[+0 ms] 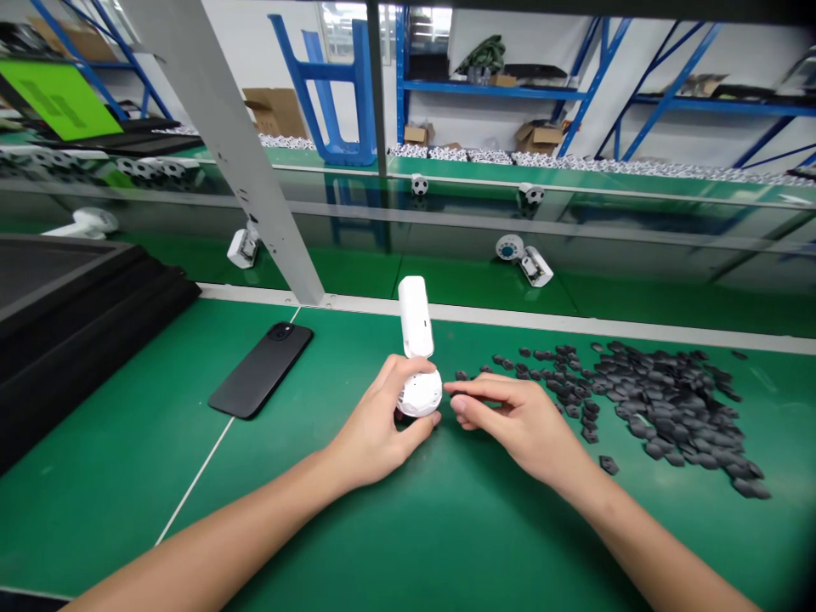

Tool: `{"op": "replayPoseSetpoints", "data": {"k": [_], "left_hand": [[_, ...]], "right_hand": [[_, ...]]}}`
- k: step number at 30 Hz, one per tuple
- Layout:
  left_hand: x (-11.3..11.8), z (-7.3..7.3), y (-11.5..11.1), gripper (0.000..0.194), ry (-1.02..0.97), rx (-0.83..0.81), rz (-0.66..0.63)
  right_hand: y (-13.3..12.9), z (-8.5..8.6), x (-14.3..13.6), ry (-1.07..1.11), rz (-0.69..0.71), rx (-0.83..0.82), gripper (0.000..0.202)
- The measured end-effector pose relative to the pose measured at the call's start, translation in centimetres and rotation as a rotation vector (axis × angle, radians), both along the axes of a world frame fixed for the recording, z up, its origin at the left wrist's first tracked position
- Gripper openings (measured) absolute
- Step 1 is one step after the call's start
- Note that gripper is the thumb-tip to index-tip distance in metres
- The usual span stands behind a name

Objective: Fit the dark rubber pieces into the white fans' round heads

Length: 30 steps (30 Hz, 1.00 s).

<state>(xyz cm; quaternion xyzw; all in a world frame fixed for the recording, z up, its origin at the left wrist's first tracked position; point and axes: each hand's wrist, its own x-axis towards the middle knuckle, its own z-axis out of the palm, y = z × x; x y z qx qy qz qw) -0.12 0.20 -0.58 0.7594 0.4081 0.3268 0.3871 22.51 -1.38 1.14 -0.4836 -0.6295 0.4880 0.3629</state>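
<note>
My left hand is wrapped round the round head of a white device, thumb and fingers at its edges. The device's white oblong part extends away from me above the round head. Just right of the head is my right hand, its thumb and fingertips pressed together; whatever they may hold is too small to make out. Many small black pieces lie in a loose pile to the right, some scattered toward the device.
A black phone lies on the green table at the left. Black foam trays are stacked at the far left. Beyond the table's edge, a green conveyor carries white devices. A slanted grey post rises behind the phone.
</note>
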Motion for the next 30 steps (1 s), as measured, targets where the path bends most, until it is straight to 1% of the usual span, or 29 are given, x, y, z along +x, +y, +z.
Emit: {"op": "replayPoseSetpoints", "data": {"k": [3,6,9,12,14,16,17,19,22,28,30], "left_hand": [[-0.1,0.0,0.0,0.047,0.005,0.016,0.002],[-0.1,0.0,0.1,0.046,0.027,0.045,-0.033],[-0.1,0.0,0.0,0.048,0.051,0.069,-0.081],[0.0,0.2,-0.4,0.058,0.035,0.089,-0.101],[0.0,0.3,-0.7,0.071,0.032,0.057,-0.098],[0.2,0.5,-1.0,0.076,0.038,0.003,-0.083],[0.3,0.6,-1.1,0.074,0.037,-0.013,-0.07],[0.4,0.6,-1.3,0.063,0.028,-0.014,-0.042],[0.5,0.4,-1.3,0.048,-0.007,0.038,-0.006],[0.2,0.2,-1.3,0.043,-0.061,0.119,-0.07],[0.2,0.3,-1.4,0.042,-0.063,0.138,-0.079]], "right_hand": [[-0.1,0.3,0.1,-0.067,0.015,0.037,0.025],[-0.1,0.4,-0.2,-0.065,0.03,-0.02,0.019],[-0.2,0.4,-0.6,-0.073,0.02,-0.06,0.021],[-0.4,0.4,-0.9,-0.069,0.007,-0.087,0.023],[-0.6,0.3,-1.1,-0.058,-0.007,-0.089,0.023],[-0.7,0.3,-1.3,-0.06,-0.037,-0.07,0.024],[-0.8,0.2,-1.5,-0.062,-0.049,-0.06,0.024],[-0.8,0.2,-1.7,-0.07,-0.058,-0.048,0.026],[-1.0,0.1,-2.0,-0.067,-0.054,-0.065,0.028],[-1.2,-0.2,-2.2,-0.047,-0.078,-0.109,0.034],[-1.3,-0.4,-2.2,-0.035,-0.061,-0.111,0.031]]}}
